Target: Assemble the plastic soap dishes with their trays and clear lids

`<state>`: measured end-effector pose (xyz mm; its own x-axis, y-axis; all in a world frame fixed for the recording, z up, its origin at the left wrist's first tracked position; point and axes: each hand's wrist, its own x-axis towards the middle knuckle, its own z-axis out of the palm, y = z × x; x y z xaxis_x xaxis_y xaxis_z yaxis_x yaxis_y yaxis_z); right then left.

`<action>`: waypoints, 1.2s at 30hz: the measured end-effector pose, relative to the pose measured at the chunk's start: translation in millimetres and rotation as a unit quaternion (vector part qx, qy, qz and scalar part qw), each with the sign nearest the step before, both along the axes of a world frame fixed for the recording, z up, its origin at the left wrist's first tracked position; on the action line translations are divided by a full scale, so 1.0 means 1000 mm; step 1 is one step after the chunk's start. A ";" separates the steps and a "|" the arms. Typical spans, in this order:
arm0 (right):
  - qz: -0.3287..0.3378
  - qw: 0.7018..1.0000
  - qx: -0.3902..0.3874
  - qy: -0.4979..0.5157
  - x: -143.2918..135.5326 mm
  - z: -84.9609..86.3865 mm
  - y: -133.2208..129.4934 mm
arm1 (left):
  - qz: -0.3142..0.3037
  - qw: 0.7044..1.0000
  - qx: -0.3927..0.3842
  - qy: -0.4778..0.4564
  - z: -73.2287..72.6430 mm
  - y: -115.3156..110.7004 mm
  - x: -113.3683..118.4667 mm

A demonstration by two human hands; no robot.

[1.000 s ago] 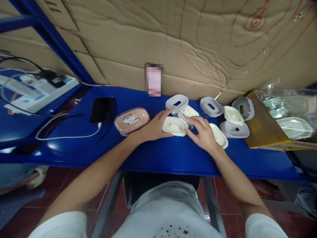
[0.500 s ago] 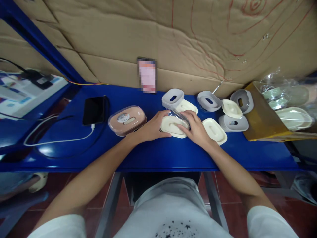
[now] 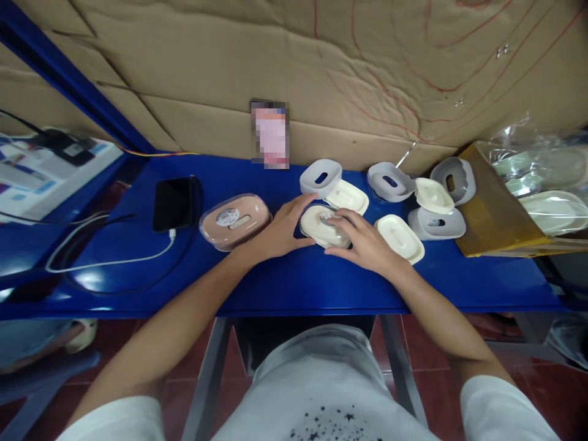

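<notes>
In front of me on the blue table, a cream oval dish [image 3: 318,229] sits under a clear plastic cover [image 3: 327,215] with a round label. My right hand [image 3: 361,242] curls over the right end of the cover, thumb at its near edge and fingers on top. At the dish's left end is my left hand [image 3: 287,228], thumb and fingers spread apart around that end. Just behind lies another cream dish [image 3: 348,197], beside a grey oval holder with a slot [image 3: 320,177]. To the right rests a further cream dish [image 3: 399,237].
A pink covered box [image 3: 241,222] stands left, near a black phone [image 3: 173,204] on a white cable. More grey holders [image 3: 436,223] and a cream dish [image 3: 434,195] lie right, before a carton [image 3: 487,214] of bagged pieces. A cardboard wall [image 3: 193,92] rises behind.
The clear cover has come down over the cream dish, its label now showing. My left fingers have spread away from it, while my right hand stays on its right end.
</notes>
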<state>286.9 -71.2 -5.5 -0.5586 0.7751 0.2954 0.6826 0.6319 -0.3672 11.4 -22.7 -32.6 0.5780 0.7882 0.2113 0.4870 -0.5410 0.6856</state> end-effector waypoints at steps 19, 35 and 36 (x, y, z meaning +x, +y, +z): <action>-0.168 0.974 0.112 0.101 0.024 0.022 0.011 | -0.049 0.995 0.081 0.032 0.005 -0.008 0.003; -0.052 0.987 0.107 -0.111 0.002 0.010 0.061 | -0.076 0.951 0.177 0.243 0.029 -0.012 -0.003; -0.033 0.987 0.099 -0.119 -0.009 0.011 0.068 | -0.068 0.953 0.172 0.241 0.029 -0.013 -0.003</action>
